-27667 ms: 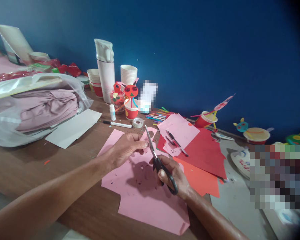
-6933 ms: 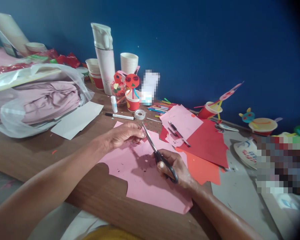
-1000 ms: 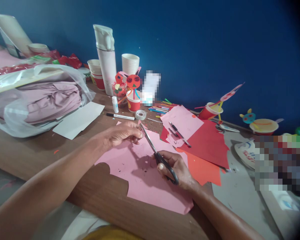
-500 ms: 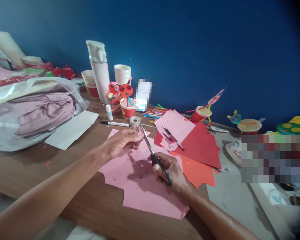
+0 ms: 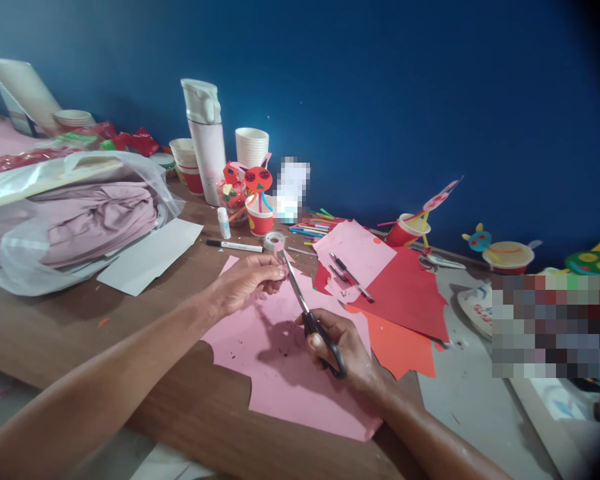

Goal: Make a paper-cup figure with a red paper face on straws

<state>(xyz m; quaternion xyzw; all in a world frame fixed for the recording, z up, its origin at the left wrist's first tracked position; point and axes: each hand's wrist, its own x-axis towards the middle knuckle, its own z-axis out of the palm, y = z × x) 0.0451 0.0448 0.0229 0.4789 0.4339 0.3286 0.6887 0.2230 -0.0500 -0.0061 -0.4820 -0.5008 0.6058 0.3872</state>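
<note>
My left hand (image 5: 255, 281) pinches a small pink paper cutout (image 5: 279, 249), which sticks up past the fingertips. My right hand (image 5: 341, 343) is wrapped round the black handles of a pair of scissors (image 5: 300, 293). Their metal blades point up and away, close to the left fingertips and the cutout; whether they touch the paper I cannot tell. Beneath both hands a pink paper sheet (image 5: 290, 407) with notched edges and dark marks lies on the brown table (image 5: 180, 393).
Pink paper (image 5: 357, 243) with a pen (image 5: 353, 275) lies over red paper (image 5: 410, 293) and orange paper (image 5: 405, 343) at right. Behind stand a glue stick (image 5: 223, 223), a tape roll (image 5: 274, 241), a decorated paper cup (image 5: 260, 217) and a white flask (image 5: 207, 157). A plastic bag (image 5: 80, 267) sits left.
The whole view has shifted slightly, so most things appear a little farther right. Both hands keep almost the same pose, with the scissor blades still near the pink cutout.
</note>
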